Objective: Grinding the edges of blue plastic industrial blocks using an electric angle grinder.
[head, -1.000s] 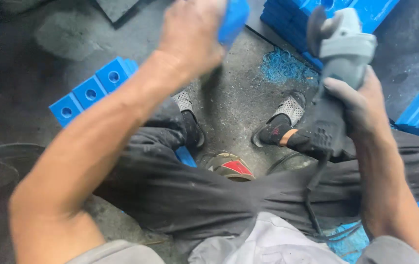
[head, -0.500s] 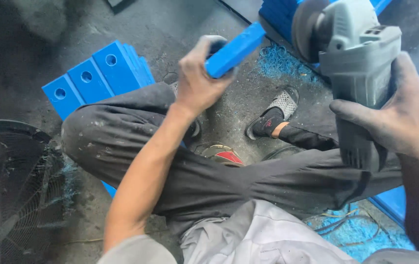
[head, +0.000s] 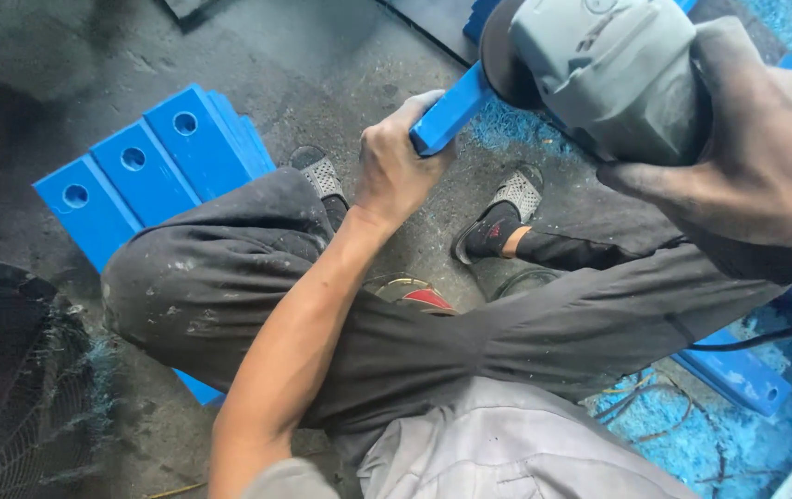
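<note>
Blue plastic bar clenched in raised left hand, right hand gripping grey angle grinder against it

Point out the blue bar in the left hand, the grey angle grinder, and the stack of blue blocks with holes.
blue bar (head: 451, 111), head view, on its flat side above the fist.
angle grinder (head: 609, 65), head view, on its grey housing.
stack of blue blocks (head: 137, 171), head view, on the middle block's face.

Left of the stacked blue blocks with holes stands a dark wire fan guard; blue shavings lie far right of them.
</note>
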